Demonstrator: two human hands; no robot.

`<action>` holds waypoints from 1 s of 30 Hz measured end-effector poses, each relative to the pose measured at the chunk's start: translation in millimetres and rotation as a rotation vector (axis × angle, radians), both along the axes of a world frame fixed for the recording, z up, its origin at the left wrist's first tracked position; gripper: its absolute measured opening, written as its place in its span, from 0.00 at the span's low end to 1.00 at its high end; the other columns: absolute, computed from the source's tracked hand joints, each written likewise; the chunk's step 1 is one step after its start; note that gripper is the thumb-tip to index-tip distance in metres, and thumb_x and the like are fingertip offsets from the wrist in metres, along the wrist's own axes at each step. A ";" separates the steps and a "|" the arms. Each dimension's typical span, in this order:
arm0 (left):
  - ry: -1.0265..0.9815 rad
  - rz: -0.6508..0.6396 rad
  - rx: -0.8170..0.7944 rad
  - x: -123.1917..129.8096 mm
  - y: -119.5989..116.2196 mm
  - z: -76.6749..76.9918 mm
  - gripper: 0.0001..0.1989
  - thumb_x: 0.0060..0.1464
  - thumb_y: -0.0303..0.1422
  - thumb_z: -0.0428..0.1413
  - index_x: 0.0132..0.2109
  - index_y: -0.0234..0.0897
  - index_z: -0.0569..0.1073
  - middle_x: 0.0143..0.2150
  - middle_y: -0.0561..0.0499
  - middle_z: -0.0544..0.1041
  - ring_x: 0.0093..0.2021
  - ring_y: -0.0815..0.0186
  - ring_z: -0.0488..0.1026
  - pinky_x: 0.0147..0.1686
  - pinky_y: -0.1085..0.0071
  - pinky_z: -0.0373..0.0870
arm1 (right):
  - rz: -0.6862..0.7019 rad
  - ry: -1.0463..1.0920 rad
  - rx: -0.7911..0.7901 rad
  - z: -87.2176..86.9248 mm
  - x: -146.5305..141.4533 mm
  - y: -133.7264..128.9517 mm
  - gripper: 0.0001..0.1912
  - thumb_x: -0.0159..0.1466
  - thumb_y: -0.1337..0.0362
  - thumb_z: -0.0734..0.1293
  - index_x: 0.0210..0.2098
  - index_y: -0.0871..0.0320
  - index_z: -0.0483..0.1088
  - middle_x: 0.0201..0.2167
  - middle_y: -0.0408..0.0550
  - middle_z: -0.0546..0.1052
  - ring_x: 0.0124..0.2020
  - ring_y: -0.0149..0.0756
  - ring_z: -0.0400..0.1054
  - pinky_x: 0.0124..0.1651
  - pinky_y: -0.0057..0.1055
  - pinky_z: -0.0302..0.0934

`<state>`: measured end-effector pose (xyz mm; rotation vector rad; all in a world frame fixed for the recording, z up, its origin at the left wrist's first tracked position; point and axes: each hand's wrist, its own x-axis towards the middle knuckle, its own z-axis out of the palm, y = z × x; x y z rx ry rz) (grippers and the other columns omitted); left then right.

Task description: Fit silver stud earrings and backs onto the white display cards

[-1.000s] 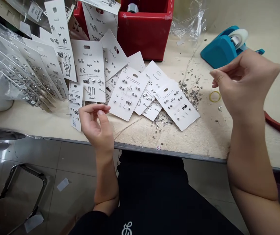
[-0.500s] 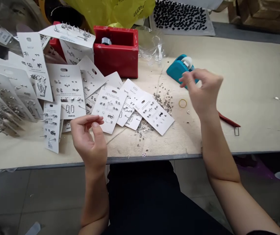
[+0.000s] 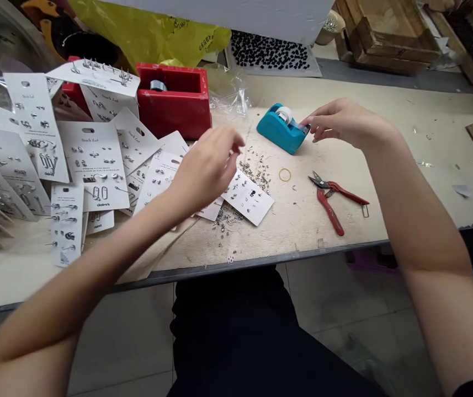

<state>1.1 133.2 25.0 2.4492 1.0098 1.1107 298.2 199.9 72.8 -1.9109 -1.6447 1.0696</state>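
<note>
At the front end of a blue tape dispenser, the fingertips of my right hand close on the free end of the clear tape at the cutter. My left hand hovers over the fanned earring cards, palm down, its fingers bent and a gap showing between thumb and fingers. I see nothing in it. Just beyond its fingertips lies a white earring card with several small metal studs. A scatter of tiny metal earring backs surrounds that card.
Red-handled pliers lie open at the right, near a yellow rubber band. A red tape dispenser stands behind the cards. More earring cards crowd the left. Wooden trays and a sheet of black pieces lie behind.
My right hand has come down to the blue dispenser's tape end. My left hand has swung right and forward over the cards. The view has shifted right, showing the pliers fully.
</note>
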 end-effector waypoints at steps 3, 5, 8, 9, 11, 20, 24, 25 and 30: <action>0.142 -0.089 -0.058 41.7 57.3 -2.5 0.16 0.52 0.21 0.54 0.48 0.41 0.69 0.44 0.44 0.75 0.47 0.54 0.72 0.45 0.59 0.66 | -0.009 0.084 -0.066 -1.3 4.3 10.7 0.05 0.64 0.76 0.69 0.31 0.67 0.76 0.24 0.49 0.75 0.27 0.28 0.67 0.55 0.48 0.69; 0.202 -0.151 -0.067 75.4 89.3 -4.4 0.19 0.49 0.21 0.57 0.48 0.41 0.70 0.48 0.42 0.74 0.51 0.51 0.70 0.48 0.58 0.65 | -0.013 0.141 -0.093 -4.7 7.7 16.7 0.05 0.62 0.76 0.71 0.29 0.68 0.74 0.23 0.48 0.74 0.28 0.27 0.68 0.56 0.47 0.69; 0.244 -0.235 -0.114 120.0 121.5 -11.8 0.26 0.41 0.20 0.64 0.49 0.40 0.70 0.51 0.41 0.74 0.55 0.48 0.69 0.52 0.58 0.63 | -0.008 0.237 -0.117 -10.8 14.2 20.5 0.07 0.62 0.74 0.73 0.28 0.66 0.72 0.20 0.44 0.71 0.28 0.26 0.67 0.54 0.44 0.70; 0.284 -0.234 -0.129 130.4 128.2 -15.6 0.27 0.39 0.20 0.65 0.49 0.39 0.70 0.49 0.41 0.75 0.55 0.47 0.70 0.51 0.58 0.63 | -0.003 0.270 -0.121 -12.3 16.8 20.1 0.08 0.62 0.72 0.73 0.28 0.65 0.71 0.19 0.42 0.71 0.28 0.26 0.66 0.54 0.44 0.70; 0.336 -0.218 -0.133 142.6 137.2 -24.0 0.28 0.36 0.19 0.67 0.47 0.38 0.71 0.46 0.42 0.76 0.53 0.47 0.71 0.50 0.59 0.62 | 0.007 0.341 -0.113 -13.7 22.7 17.2 0.11 0.62 0.69 0.74 0.27 0.63 0.70 0.19 0.40 0.70 0.28 0.25 0.66 0.54 0.44 0.70; 0.404 -0.226 -0.138 138.8 143.7 -26.5 0.27 0.40 0.25 0.68 0.49 0.40 0.72 0.46 0.42 0.76 0.51 0.48 0.70 0.48 0.59 0.61 | 0.019 0.445 -0.071 -14.0 44.1 -0.3 0.11 0.53 0.66 0.79 0.31 0.60 0.74 0.27 0.46 0.78 0.34 0.33 0.73 0.59 0.49 0.66; 0.294 -0.269 -0.200 147.9 135.8 -13.7 0.27 0.45 0.27 0.65 0.54 0.39 0.69 0.50 0.42 0.74 0.53 0.50 0.70 0.47 0.61 0.61 | -0.006 0.381 0.039 -14.6 41.5 -8.2 0.10 0.51 0.69 0.79 0.30 0.60 0.76 0.25 0.45 0.77 0.31 0.32 0.72 0.59 0.49 0.67; 0.241 -0.305 -0.216 150.5 133.4 -11.1 0.24 0.48 0.27 0.64 0.53 0.39 0.70 0.51 0.42 0.74 0.53 0.52 0.71 0.48 0.62 0.62 | -0.007 0.359 0.075 -14.1 39.7 -10.5 0.09 0.51 0.70 0.78 0.31 0.59 0.77 0.26 0.45 0.77 0.31 0.33 0.73 0.59 0.48 0.67; 0.086 -0.419 -0.373 157.9 125.9 -3.8 0.07 0.56 0.27 0.57 0.43 0.36 0.72 0.44 0.46 0.77 0.47 0.59 0.74 0.45 0.66 0.65 | -0.019 0.327 0.206 -10.7 29.1 -20.3 0.09 0.52 0.74 0.73 0.33 0.58 0.77 0.29 0.45 0.79 0.31 0.34 0.73 0.54 0.45 0.71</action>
